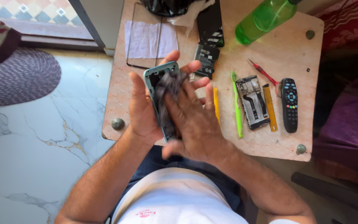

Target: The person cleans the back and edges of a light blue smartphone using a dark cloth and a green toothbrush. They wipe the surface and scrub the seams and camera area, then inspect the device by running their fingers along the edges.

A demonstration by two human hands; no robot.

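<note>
Wiping phone frame (159,79): left hand (142,110) clamps its edges; right hand (193,124) presses dark cloth (168,89) flat; rub gently, avoid bending frame

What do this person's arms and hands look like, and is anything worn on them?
Both forearms are bare and hairy. The left hand and right hand wear no gloves, and no rings or watch show. The only sleeve is a white short-sleeved shirt with small red print.
</note>
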